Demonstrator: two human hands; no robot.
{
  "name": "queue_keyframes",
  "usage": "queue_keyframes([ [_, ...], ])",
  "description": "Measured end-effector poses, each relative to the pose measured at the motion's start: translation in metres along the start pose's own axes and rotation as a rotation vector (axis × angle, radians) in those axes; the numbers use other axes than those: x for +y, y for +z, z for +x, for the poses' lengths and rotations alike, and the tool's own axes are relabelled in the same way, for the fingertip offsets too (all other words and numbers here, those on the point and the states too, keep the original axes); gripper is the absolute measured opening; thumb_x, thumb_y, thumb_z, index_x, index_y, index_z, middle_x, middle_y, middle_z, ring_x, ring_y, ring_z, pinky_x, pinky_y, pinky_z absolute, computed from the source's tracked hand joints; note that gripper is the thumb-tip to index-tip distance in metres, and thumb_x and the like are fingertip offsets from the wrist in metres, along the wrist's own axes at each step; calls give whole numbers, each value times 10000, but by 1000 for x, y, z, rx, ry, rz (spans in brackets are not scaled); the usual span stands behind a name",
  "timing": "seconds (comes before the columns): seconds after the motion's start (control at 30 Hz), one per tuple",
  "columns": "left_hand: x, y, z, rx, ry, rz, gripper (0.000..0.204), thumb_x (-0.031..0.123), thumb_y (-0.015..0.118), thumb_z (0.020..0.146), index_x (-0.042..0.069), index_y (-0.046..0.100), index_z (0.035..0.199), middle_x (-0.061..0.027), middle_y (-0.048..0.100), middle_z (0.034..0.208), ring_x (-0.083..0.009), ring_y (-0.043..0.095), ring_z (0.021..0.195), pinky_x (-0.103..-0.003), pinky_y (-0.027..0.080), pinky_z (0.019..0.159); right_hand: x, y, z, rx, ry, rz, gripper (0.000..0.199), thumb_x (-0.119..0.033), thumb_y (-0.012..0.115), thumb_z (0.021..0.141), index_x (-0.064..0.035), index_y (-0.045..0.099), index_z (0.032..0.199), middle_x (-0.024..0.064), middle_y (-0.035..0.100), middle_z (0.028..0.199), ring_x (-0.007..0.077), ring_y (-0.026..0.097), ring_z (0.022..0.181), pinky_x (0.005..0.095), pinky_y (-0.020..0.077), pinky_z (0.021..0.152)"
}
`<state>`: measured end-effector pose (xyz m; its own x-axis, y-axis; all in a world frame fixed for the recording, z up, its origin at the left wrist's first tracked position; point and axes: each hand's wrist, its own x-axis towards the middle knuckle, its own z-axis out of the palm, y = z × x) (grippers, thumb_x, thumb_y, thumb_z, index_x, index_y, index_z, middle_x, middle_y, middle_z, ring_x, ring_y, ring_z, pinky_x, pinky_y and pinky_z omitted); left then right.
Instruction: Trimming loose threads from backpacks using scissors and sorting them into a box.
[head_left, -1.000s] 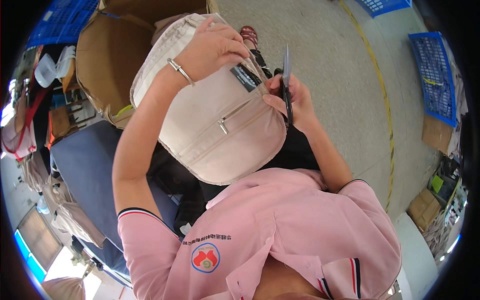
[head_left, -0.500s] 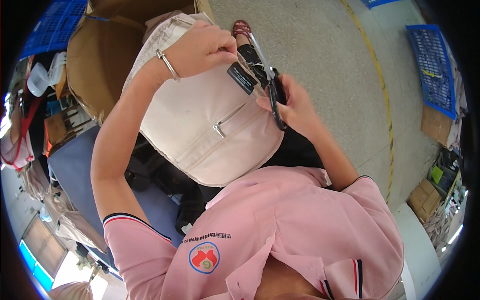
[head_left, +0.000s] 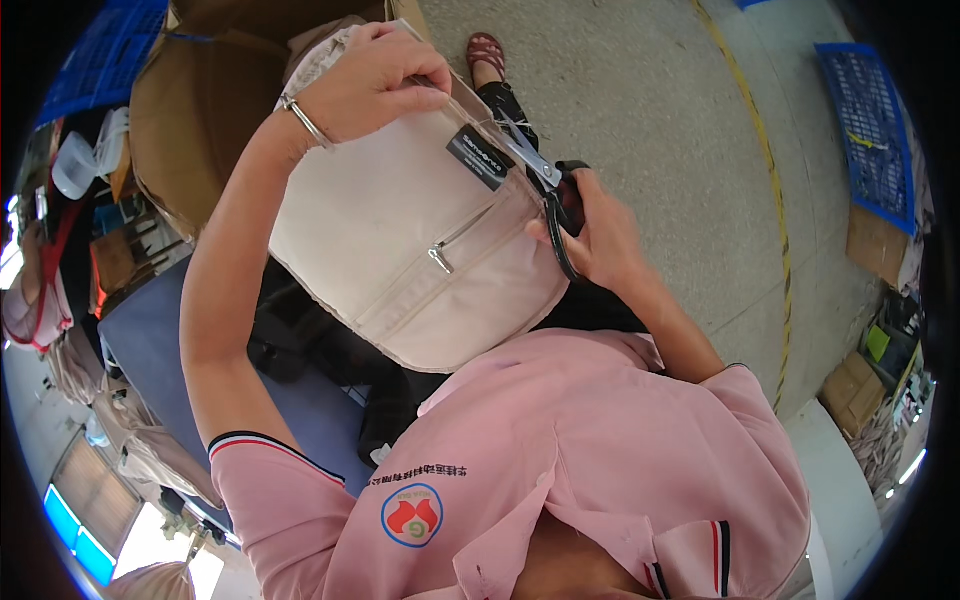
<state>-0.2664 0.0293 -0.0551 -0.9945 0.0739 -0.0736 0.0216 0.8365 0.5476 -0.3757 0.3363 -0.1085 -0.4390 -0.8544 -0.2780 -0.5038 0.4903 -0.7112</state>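
Across my lap lies a cream fabric bag piece (head_left: pixel 350 230) with a zipper and a metal zipper pull (head_left: pixel 440 258). My left hand (head_left: pixel 385 85) is closed on its upper edge, thumb and fingers pinching the cloth. A black label (head_left: pixel 481 157) is sewn near that edge. In my right hand (head_left: pixel 600 230) is a pair of black-handled scissors (head_left: pixel 546 172), fingers in the loops. The blades are parted and point up and left, beside the edge seam just right of the label, where loose threads show.
A large open cardboard box (head_left: pixel 190 120) stands at the upper left. Blue plastic crates (head_left: pixel 868 130) are at the far right, with a cardboard carton (head_left: pixel 850 393) lower down. A yellow line (head_left: pixel 765 170) crosses the floor. My sandalled foot (head_left: pixel 486 58) is beyond the bag piece.
My left hand has shifted left and slightly down along the edge. The scissors have tilted further left, their blades now spread apart, and the black label is more fully exposed.
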Motion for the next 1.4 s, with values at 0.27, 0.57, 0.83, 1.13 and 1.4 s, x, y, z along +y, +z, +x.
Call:
queue_keyframes([
  [0.27,0,2,0,2,-17,-17,76,204,617,897,136,651,897,9,578,794,-138,536,881,-332,240,1072,-23,-7,18,-31,-67,-169,742,-639,712,773,36,491,989,194,630,904,386,662,761,447,515,625],
  [0.57,-2,0,-2,-43,-44,-25,115,230,600,938,126,642,914,32,569,857,-144,484,942,-338,217,1091,-28,-5,19,-14,-76,-194,682,-613,719,787,13,477,909,171,630,722,390,654,647,450,509,558],
  [0.83,-5,-3,-1,-97,-87,-60,123,240,589,944,129,644,936,41,572,871,-147,458,1024,-337,217,1089,-12,8,18,-18,-63,-118,621,-573,722,808,-6,490,908,190,632,677,413,647,631,457,504,570],
  [1.13,-7,1,-2,-67,-133,-75,134,244,593,927,124,653,933,43,569,878,-143,456,1052,-327,234,1074,-16,-1,19,55,-158,-210,734,-667,700,768,11,480,944,156,635,667,367,668,645,423,509,578],
  [1.4,-7,2,-1,-25,-66,-182,121,264,634,870,159,692,887,32,643,860,-123,524,954,-337,233,1067,-13,4,18,3,-154,-135,606,-534,732,822,5,470,914,205,624,639,407,652,613,449,493,522],
])
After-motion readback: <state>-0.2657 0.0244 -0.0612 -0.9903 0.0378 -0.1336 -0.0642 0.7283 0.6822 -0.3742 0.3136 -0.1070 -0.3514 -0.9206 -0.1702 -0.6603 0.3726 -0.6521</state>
